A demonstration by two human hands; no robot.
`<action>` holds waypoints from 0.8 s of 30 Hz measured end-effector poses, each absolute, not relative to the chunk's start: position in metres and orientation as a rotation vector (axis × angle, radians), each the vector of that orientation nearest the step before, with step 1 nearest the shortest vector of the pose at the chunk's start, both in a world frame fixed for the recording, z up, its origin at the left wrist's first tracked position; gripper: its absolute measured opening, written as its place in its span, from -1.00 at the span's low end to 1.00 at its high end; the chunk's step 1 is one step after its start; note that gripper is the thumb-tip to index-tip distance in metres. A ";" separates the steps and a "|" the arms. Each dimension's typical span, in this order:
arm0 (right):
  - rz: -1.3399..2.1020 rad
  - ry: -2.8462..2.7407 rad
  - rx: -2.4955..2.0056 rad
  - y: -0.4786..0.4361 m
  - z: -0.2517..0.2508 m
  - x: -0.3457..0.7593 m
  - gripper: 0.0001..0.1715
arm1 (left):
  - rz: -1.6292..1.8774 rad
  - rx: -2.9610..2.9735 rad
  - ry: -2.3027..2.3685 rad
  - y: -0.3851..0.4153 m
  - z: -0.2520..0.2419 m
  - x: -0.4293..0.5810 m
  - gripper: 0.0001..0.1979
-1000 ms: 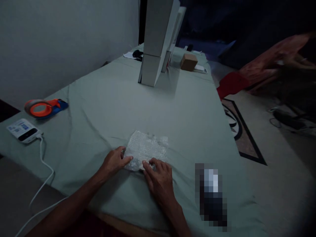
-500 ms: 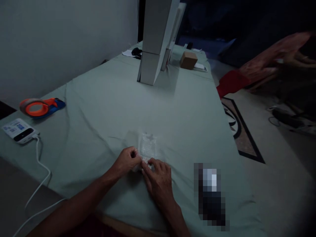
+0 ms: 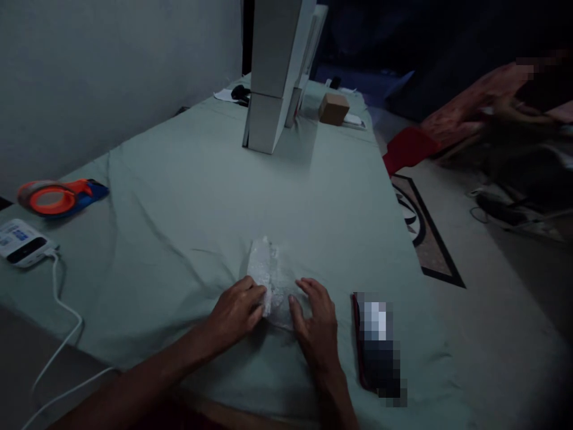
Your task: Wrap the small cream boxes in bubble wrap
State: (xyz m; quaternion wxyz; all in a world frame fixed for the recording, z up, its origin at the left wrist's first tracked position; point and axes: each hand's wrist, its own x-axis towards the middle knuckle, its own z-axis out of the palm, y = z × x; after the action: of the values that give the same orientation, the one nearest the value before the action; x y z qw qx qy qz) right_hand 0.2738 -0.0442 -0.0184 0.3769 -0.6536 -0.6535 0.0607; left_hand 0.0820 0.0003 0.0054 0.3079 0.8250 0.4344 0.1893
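Note:
A small piece of clear bubble wrap (image 3: 260,263) lies on the green cloth in front of me, with a loose flap spread to its right. It looks folded around something flat, but the inside cannot be made out. My left hand (image 3: 239,304) grips its near left edge, fingers closed on the plastic. Over the flap, my right hand (image 3: 316,313) is held with thumb and fingers apart, close to the plastic at its right side.
A blurred-out phone (image 3: 376,346) lies at my right. Orange tape dispenser (image 3: 54,198) and white device (image 3: 24,242) with a cable sit left. Tall white boxes (image 3: 271,89) and a brown carton (image 3: 333,109) stand farther back. Beyond the right edge are a red chair (image 3: 409,148) and a person.
My right hand has moved right, its fingers spreading away from the left hand. The bubble wrap now shows a flap lying out to the right. The view has shifted slightly.

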 end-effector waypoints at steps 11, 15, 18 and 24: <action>0.687 -1.481 -1.830 -0.047 -0.008 0.297 -0.41 | 0.466 2.398 1.196 -0.002 0.011 0.086 -0.85; 0.542 -1.690 -1.667 -0.044 -0.011 0.293 -0.55 | 0.464 2.350 1.169 -0.001 0.008 0.086 -0.83; 0.531 -1.748 -1.677 -0.037 -0.024 0.284 -0.76 | 0.475 2.329 1.143 0.000 0.005 0.086 -0.80; 0.435 -1.683 -1.826 -0.035 -0.036 0.262 -0.85 | 0.474 2.295 1.123 0.001 0.005 0.085 -0.78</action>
State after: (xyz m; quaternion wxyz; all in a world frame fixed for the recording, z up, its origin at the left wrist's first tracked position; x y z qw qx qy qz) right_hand 0.2616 -0.0348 -0.0360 0.3053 -0.6898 -0.6356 0.1644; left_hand 0.0849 0.0007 0.0049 0.2682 0.8508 0.4163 0.1757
